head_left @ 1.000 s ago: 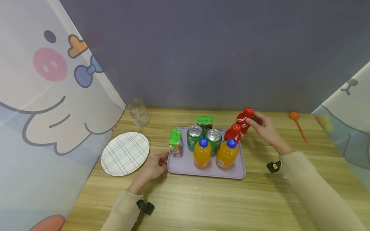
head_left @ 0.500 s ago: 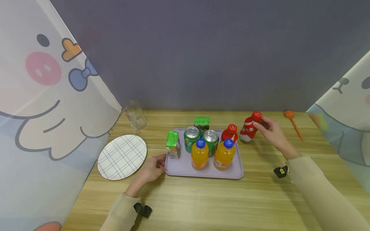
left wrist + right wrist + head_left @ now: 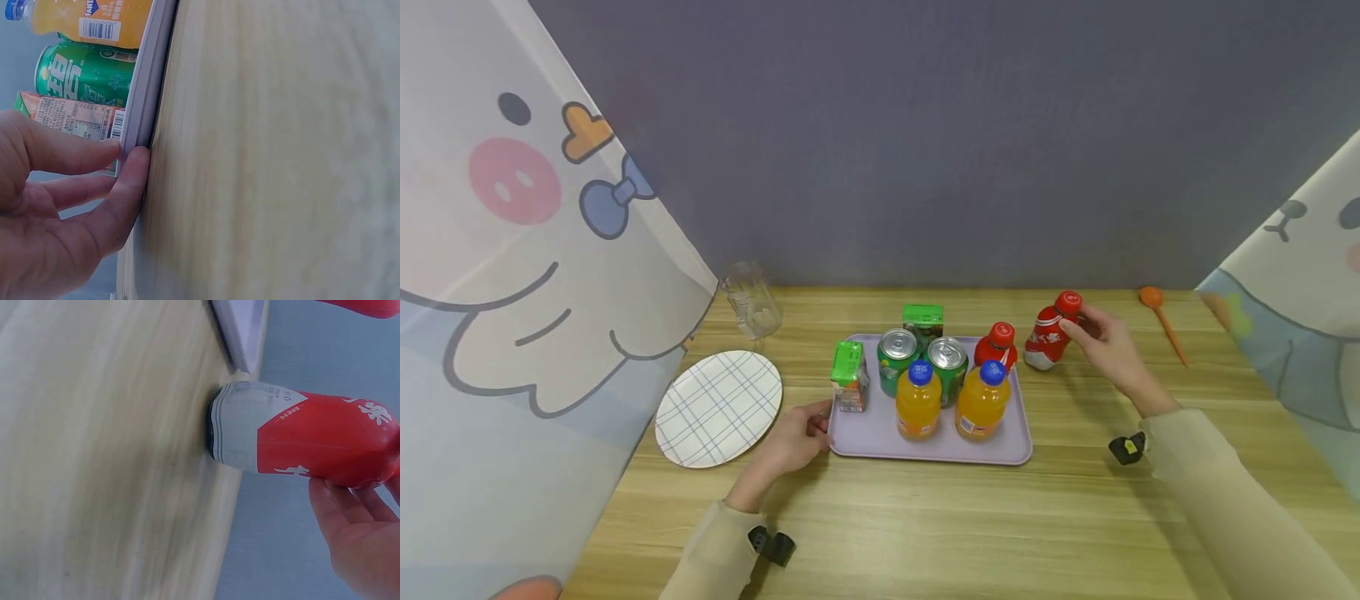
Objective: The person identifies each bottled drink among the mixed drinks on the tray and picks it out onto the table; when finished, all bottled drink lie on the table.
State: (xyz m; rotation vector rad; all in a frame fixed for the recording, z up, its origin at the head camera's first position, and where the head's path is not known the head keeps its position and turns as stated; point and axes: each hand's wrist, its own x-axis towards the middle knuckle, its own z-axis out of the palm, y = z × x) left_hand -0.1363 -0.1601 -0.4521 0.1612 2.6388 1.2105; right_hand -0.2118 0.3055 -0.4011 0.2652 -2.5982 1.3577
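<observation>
My right hand point(image 3: 1108, 350) holds a red and white bottle point(image 3: 1045, 337) by its upper part, just right of the tray. The right wrist view shows the bottle's pale base right at the wooden table, with fingertips along its red side point(image 3: 325, 440). With my left hand point(image 3: 793, 437) I pinch the left edge of a lilac tray point(image 3: 868, 437), thumb above the rim and a finger below it in the left wrist view. On the tray stand two orange drink bottles point(image 3: 918, 404), two green cans point(image 3: 898, 358), green-topped juice boxes point(image 3: 850, 379) and another red bottle point(image 3: 998, 348).
Left of the tray lies a white plate point(image 3: 718, 408) with a blue grid pattern. Behind the plate stands a clear glass mug point(image 3: 752, 300). An orange spoon point(image 3: 1165, 325) lies at the far right. A grey wall point(image 3: 925, 167) closes off the table's back edge.
My right hand has carried the red bottle from the tray's back right corner out to the right and set its base close to the table. The left hand has kept its grip on the tray.
</observation>
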